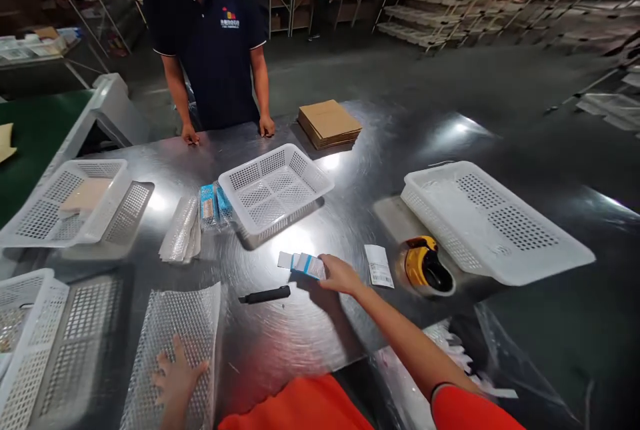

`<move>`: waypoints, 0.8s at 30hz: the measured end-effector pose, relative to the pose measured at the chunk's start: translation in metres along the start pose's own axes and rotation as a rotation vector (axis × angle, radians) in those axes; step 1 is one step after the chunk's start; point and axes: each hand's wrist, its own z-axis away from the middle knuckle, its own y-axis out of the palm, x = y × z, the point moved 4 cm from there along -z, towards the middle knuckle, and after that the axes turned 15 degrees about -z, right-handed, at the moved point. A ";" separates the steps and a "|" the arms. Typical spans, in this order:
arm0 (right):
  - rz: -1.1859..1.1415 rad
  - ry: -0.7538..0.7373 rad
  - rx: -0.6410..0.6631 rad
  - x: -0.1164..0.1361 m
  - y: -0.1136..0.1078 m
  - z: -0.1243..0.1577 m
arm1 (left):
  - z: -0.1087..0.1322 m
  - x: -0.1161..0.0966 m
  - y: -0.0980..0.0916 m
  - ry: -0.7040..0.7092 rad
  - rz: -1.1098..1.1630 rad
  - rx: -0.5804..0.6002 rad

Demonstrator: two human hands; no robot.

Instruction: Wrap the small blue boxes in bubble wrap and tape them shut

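Observation:
My left hand (179, 377) lies with fingers spread on a sheet of bubble wrap (190, 313) at the table's near left. My right hand (341, 275) is closed on the right end of some small flat blue-and-white packets (309, 265), held low over the middle of the metal table. Whether they touch the tabletop, I cannot tell. Between my hands lies a slim black tool (265, 295), apparently a cutter. A white printed label (379, 266) sits to the right of my right hand, beside a yellow-and-black handheld device (423, 263).
A white basket (235, 183) stands beyond my hands, beside blue packets (209, 207) and folded bubble wrap (181, 230). More baskets stand left (120, 170) and right (445, 237). A cardboard stack (330, 123) is at the far edge, near a person (210, 50) whose hands touch the table.

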 end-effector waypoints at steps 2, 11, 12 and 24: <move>0.104 -0.034 0.012 0.008 -0.001 -0.013 | 0.000 0.000 0.004 0.000 0.026 0.034; 0.341 -0.010 0.070 0.014 0.039 -0.046 | 0.017 -0.005 -0.023 -0.007 0.133 0.156; 0.359 0.001 0.071 0.013 0.042 -0.045 | 0.018 -0.006 -0.025 -0.004 0.131 0.163; 0.235 0.050 0.095 0.017 0.026 -0.046 | 0.024 -0.008 -0.029 0.016 0.133 0.140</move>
